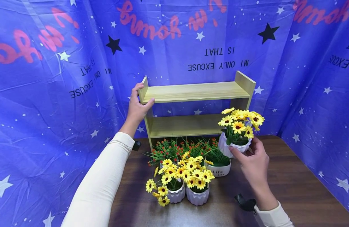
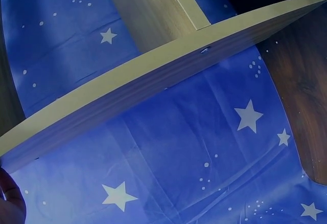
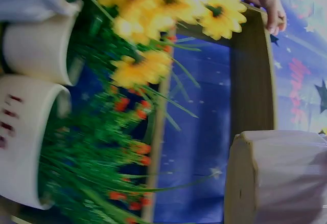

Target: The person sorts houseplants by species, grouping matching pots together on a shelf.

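Observation:
My left hand (image 1: 138,105) grips the upper left side panel of a light wooden two-tier shelf (image 1: 188,91), fingers behind its edge and thumb in front. Part of that hand (image 2: 10,198) shows at the corner of the left wrist view, beside the panel (image 2: 127,78). In my right hand (image 1: 255,164) is a white ridged flowerpot (image 1: 227,147) with yellow artificial daisies (image 1: 238,126), raised in front of the shelf's right end. The pot's base (image 3: 242,178) faces the right wrist camera. Both shelf boards carry nothing.
Two matching pots of yellow daisies (image 1: 197,197) stand on the dark wooden table (image 1: 299,183). Behind them are red-flowered green plants (image 1: 166,151), one in a white "Life" pot (image 1: 222,171). Blue star-printed cloth (image 1: 168,56) hangs around the back and sides.

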### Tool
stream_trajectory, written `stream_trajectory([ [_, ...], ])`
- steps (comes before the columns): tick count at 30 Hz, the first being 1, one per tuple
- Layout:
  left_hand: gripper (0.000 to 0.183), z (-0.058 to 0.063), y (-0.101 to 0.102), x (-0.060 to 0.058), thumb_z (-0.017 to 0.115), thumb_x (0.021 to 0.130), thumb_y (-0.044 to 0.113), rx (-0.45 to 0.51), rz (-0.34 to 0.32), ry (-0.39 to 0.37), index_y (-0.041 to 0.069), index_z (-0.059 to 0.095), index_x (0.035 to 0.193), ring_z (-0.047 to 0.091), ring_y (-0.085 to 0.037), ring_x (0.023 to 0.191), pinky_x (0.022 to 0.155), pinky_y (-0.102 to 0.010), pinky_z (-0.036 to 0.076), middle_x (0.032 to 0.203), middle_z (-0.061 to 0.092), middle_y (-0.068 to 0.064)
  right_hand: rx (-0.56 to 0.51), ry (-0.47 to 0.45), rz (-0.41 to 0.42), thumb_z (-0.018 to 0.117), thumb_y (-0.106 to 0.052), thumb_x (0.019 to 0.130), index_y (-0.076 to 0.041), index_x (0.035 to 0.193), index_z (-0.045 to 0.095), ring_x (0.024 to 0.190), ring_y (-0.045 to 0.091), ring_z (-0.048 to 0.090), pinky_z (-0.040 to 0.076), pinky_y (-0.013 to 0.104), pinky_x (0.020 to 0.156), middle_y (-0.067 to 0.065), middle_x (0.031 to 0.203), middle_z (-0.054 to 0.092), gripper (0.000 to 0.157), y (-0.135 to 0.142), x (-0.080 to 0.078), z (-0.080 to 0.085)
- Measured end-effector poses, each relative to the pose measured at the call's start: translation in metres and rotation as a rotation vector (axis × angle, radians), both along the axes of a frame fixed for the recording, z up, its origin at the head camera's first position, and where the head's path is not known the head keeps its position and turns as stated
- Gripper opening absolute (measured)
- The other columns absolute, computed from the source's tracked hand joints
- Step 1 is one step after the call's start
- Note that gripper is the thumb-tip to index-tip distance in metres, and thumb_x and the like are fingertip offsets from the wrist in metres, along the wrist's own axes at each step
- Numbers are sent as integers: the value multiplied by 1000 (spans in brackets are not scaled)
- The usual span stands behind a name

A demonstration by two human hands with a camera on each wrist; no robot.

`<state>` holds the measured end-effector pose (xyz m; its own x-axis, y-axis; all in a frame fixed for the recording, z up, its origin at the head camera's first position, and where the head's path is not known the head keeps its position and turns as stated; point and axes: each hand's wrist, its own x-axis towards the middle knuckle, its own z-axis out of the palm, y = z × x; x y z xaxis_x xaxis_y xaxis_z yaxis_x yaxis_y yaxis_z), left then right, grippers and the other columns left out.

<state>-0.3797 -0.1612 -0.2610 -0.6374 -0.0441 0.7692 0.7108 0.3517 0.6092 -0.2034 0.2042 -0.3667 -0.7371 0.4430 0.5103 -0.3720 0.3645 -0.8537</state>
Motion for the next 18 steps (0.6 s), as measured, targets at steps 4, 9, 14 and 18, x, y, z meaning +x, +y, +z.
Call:
stream_trajectory([
  [4,61,0,1,2,77,80,2,2,5,-16,4,45,133,42,-22,133,111,-32,29,152,41,-6,-10,73,18,87,-5,73,-3,134,55,105,9,61,50,12,79,12,124,64,70,3,-6,19],
  [9,62,1,1,4,77,80,3,8,18,-29,3,44,133,41,-22,133,110,-32,29,153,40,-4,30,114,-2,88,-10,73,-6,136,55,105,11,61,50,14,79,9,122,65,71,6,-15,44],
  [14,62,1,2,4,77,80,2,7,13,-18,0,43,133,40,-22,135,112,-31,28,152,41,-6,62,119,2,88,-15,75,-6,135,55,111,14,60,49,17,82,9,124,64,69,10,-25,69],
  [18,61,0,3,3,77,79,1,13,18,-4,-1,45,131,40,-22,135,112,-31,27,150,43,-8,77,110,7,88,-16,75,-6,137,54,114,15,59,50,20,87,10,128,64,71,15,-32,87],
])
